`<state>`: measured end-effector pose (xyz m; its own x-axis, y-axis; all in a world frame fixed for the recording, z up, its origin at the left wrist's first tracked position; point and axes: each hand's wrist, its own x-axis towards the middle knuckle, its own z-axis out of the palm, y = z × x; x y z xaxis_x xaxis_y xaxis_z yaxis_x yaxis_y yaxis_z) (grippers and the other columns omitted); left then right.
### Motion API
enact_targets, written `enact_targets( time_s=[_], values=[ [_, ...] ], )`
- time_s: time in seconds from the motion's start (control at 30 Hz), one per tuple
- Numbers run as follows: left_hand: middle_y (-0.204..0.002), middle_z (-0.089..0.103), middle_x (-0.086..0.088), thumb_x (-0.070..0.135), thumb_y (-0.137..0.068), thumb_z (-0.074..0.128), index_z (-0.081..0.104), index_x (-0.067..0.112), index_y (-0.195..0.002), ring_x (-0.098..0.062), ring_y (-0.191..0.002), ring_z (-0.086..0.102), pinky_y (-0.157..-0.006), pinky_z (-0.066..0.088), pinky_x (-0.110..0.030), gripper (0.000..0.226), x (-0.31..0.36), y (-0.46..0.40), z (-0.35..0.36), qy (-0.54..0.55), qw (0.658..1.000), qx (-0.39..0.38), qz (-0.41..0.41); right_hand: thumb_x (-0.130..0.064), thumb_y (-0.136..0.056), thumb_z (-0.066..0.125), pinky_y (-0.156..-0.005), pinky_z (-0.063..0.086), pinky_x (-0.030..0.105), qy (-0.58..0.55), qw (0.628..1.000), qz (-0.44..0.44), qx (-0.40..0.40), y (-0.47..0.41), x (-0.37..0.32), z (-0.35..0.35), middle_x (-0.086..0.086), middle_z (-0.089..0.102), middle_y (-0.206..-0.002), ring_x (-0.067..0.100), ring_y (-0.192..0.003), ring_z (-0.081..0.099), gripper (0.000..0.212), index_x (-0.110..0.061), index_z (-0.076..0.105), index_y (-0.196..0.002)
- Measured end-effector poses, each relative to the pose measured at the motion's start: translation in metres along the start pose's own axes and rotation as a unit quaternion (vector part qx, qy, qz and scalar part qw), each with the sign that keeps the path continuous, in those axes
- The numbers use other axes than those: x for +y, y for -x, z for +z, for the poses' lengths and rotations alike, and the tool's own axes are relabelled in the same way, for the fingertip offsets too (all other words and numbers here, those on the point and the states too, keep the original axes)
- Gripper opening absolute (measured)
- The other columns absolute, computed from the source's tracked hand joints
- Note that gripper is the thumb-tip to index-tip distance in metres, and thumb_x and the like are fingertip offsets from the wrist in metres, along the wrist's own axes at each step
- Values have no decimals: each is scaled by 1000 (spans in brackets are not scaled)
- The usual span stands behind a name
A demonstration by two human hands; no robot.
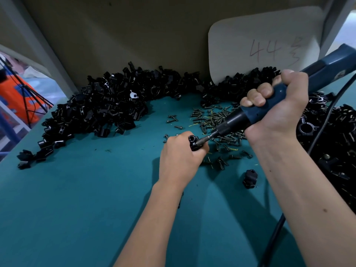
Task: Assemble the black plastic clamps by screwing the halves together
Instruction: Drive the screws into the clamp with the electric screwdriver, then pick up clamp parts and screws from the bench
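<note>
Bare forearms reaching in from the lower edge over the teal-covered worktable [77, 209].
Left hand [180, 157]: fingers curled round a small black plastic clamp [193, 143], held just above the table surface, one round hole facing up.
Right hand [277, 106]: fisted round the dark blue barrel of a corded electric screwdriver [269, 105], tilted down to the left; metal bit [205, 139] touching the side of the held clamp.
Black power cable [277, 228]: trailing along the right forearm toward the lower edge.
Second black clamp piece [250, 178]: lying on the table between the two forearms, apart from both hands.
Loose dark metal screws [210, 118]: scattered on the table beyond the left hand and beneath the screwdriver.
Large heap of black clamp halves [100, 108]: along the back and left of the table, one pale piece among them.
Further pile of black clamp parts [331, 135]: at the right, behind the right wrist.
White card marked "44" [264, 47]: leaning upright on the beige back panel [134, 35].
</note>
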<state>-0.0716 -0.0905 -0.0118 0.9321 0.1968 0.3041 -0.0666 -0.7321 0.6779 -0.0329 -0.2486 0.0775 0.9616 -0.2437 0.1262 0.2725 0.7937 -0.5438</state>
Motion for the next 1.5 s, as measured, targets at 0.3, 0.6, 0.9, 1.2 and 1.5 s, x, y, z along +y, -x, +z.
enact_targets(
  time_s=[0.3, 0.6, 0.9, 1.2, 1.5],
  values=[
    [-57, 47, 3, 42, -86, 72, 49, 21, -68, -19, -51, 40, -48, 27, -30, 36, 1, 1, -4, -27, 999, 24, -7, -24, -95, 53, -50, 36, 26, -20, 1000, 16, 13, -1, 2, 0, -5, 39, -60, 12, -48, 35, 28, -21, 40, -71],
    [-59, 49, 3, 42, -88, 73, 61, 17, -79, -33, -57, 52, -53, 42, -35, 30, 6, -1, -3, -117, 987, 107, 26, -20, -94, 59, -48, 35, 24, -66, 990, 34, 121, -7, 4, -3, -4, 41, -59, 12, -46, 36, 28, -21, 38, -74],
    [-55, 35, 4, 47, -93, 72, 55, 12, -80, -13, -46, 28, -39, 23, -24, 42, -20, -17, -35, 440, 859, 40, -260, -49, -90, 76, -54, 47, 28, 24, 996, 21, 84, -6, -6, 3, -3, 53, -67, 10, -53, 48, 48, -16, 48, -111],
    [-84, 57, -15, 31, -106, 39, 43, 9, -97, -10, -52, 37, -40, 32, -19, 24, -30, -18, -52, 674, 666, -97, -304, 1, -87, 67, -59, 59, 31, 348, 922, 169, 15, 4, 42, -11, 13, 59, -109, 20, -79, 60, 37, -11, 50, -117],
    [-96, 75, -24, 19, -112, 42, 41, 12, -92, -10, -50, 41, -45, 34, -20, 21, -21, -18, -38, 548, 814, 26, -191, -52, -73, 79, -56, 52, 31, 727, 682, -30, -73, 20, 74, -23, -5, 65, -78, 14, -66, 64, 40, -22, 62, -92]
  ],
)
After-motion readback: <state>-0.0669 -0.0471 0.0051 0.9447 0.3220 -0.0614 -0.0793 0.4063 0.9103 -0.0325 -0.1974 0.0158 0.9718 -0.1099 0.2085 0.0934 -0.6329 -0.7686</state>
